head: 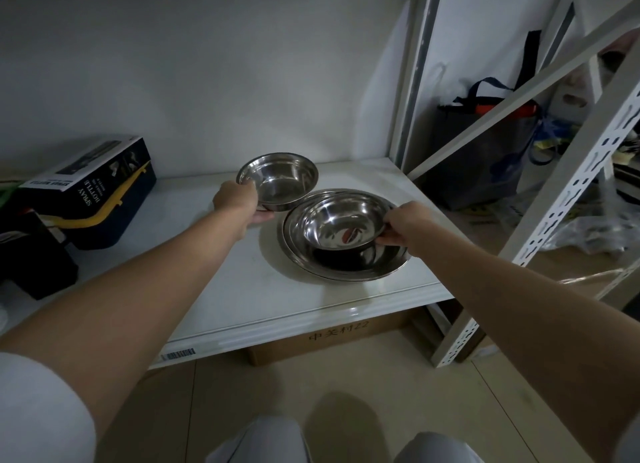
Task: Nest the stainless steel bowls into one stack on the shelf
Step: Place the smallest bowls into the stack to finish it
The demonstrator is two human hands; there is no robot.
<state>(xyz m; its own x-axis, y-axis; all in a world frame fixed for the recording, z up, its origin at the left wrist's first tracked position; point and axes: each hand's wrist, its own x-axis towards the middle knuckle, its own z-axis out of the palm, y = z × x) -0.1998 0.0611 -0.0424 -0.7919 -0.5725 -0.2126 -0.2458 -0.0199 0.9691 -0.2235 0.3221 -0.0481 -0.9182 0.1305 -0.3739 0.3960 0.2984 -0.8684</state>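
Observation:
A stack of wide stainless steel bowls point(298, 254) rests on the white shelf point(277, 296), right of centre. Inside it a medium steel bowl point(341, 222) is held by its right rim in my right hand point(403, 228), tilted and slightly raised. My left hand point(239, 201) grips the near-left rim of a small steel bowl point(280, 178), which hangs tilted just above the shelf, behind and left of the stack. Both bowls held are apart from each other.
A dark box with a yellow band point(93, 192) lies at the shelf's left, a black object point(31, 258) in front of it. White slotted uprights point(568, 192) and a diagonal brace stand at right, bags point(485, 144) behind them. A cardboard box point(332, 338) sits under the shelf.

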